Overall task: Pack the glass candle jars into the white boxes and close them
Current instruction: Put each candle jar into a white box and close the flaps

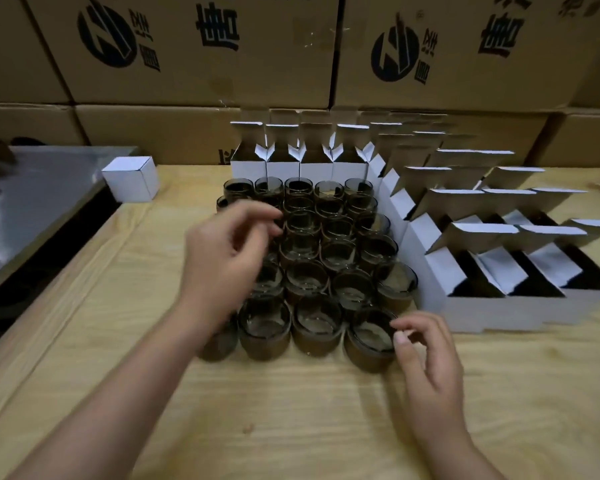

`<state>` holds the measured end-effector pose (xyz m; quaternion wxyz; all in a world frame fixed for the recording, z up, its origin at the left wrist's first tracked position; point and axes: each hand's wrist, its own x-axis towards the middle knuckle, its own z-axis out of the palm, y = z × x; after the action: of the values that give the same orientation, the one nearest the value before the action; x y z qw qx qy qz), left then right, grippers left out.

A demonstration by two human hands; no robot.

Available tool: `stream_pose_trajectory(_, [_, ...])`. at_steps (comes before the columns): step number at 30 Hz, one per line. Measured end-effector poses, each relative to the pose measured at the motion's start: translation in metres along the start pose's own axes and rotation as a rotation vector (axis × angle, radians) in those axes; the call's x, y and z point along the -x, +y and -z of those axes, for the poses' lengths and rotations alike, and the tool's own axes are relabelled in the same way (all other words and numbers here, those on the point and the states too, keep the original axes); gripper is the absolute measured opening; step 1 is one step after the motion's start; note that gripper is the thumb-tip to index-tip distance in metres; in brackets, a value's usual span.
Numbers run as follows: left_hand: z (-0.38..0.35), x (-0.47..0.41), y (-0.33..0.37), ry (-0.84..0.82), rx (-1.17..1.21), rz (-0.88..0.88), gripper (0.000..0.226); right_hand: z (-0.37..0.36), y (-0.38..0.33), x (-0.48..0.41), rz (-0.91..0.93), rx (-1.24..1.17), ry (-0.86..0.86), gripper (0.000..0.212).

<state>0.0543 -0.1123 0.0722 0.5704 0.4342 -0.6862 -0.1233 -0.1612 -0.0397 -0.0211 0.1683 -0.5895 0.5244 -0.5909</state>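
Note:
Several dark glass candle jars (317, 252) stand packed together in rows on the wooden table (291, 410). Behind them and to their right stand several open white boxes (440, 292) with their flaps up. One closed white box (131, 179) sits apart at the far left. My left hand (222, 261) hovers over the left side of the jar cluster, fingers apart, holding nothing. My right hand (425, 355) is at the front right jar (369, 341), its thumb and fingertips at the jar's rim; no firm grip shows.
Large brown cartons (201, 50) with dark print are stacked as a wall behind the table. A grey metal surface (39, 188) adjoins the table on the left, with a dark gap below its edge.

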Motion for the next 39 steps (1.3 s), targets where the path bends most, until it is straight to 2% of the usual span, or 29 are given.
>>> stream_pose_trajectory(3, [-0.032,0.049,0.023,-0.066,0.001,-0.032,0.025,0.000,0.001,-0.001,0.022,0.056,-0.016,0.010])
stream_pose_trajectory(7, [-0.066,0.095,0.026,-0.180,-0.166,-0.121,0.022,-0.002,0.001,-0.001,0.041,0.068,0.002,0.013])
stream_pose_trajectory(12, [-0.075,0.113,0.008,-0.197,-0.365,-0.357,0.023,0.024,-0.002,-0.017,0.163,0.179,0.264,0.018])
stream_pose_trajectory(14, [-0.078,0.113,0.003,-0.181,-0.399,-0.401,0.019,0.041,0.002,-0.032,0.137,0.286,0.318,0.023])
stream_pose_trajectory(19, [-0.083,0.112,-0.001,-0.194,-0.449,-0.416,0.016,0.058,0.022,-0.052,0.066,0.653,0.030,0.034])
stream_pose_trajectory(23, [-0.085,0.111,-0.003,-0.216,-0.470,-0.414,0.019,0.065,0.022,-0.051,0.111,0.754,-0.012,0.037])
stream_pose_trajectory(33, [-0.083,0.110,0.001,-0.306,-0.545,-0.380,0.035,0.092,-0.005,0.006,0.163,0.678,-0.012,0.031])
stream_pose_trajectory(39, [-0.079,0.110,0.003,-0.413,-0.582,-0.356,0.045,0.070,-0.038,0.055,0.353,0.607,-0.029,0.033])
